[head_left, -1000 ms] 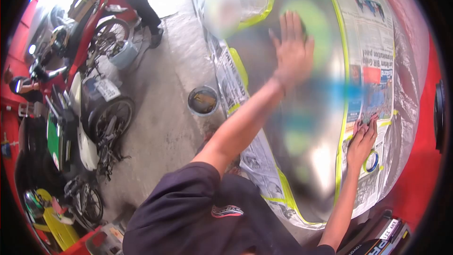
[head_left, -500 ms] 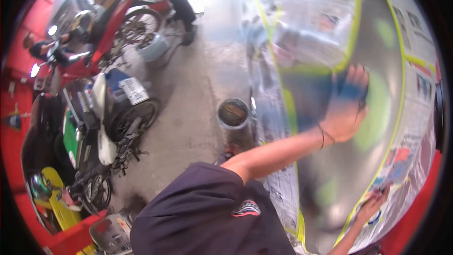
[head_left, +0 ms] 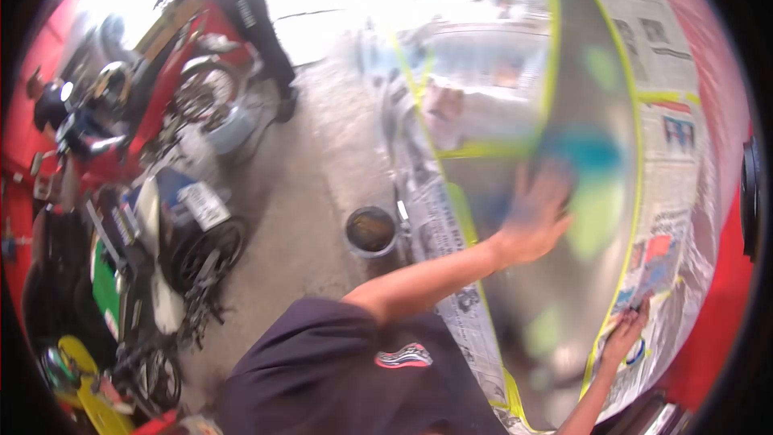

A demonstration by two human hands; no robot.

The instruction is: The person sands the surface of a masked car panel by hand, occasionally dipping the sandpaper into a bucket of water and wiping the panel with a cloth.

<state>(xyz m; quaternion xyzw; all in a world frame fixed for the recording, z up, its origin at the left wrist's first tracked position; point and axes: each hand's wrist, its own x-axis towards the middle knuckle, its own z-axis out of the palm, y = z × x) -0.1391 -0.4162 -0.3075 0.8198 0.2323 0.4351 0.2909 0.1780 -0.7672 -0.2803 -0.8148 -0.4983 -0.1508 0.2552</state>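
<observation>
A grey body panel (head_left: pixel 515 290) with pale green patches runs down the right of the head view, bordered by yellow-green tape and newspaper (head_left: pixel 672 56). My left hand (head_left: pixel 535 213) reaches across it from the left, its fingers smeared by motion. At those fingertips is a blurred blue pad (head_left: pixel 588 153) against the panel; its exact kind is not clear. Lower right, my right hand (head_left: pixel 626 334) lies on the newspaper beside the tape line, fingers stretched out.
A round bucket (head_left: pixel 370 231) with dark contents stands on the concrete floor, left of the panel. Motorcycles, one red (head_left: pixel 165 89) and one with a licence plate (head_left: pixel 203 205), line the left side. A person in dark clothes (head_left: pixel 262 28) stands near the bright doorway.
The whole view has shifted, so the panel and motorcycles sit further left. My left hand has moved on the panel, and more of the blue pad shows beyond its fingers. My right hand stays on the newspaper.
</observation>
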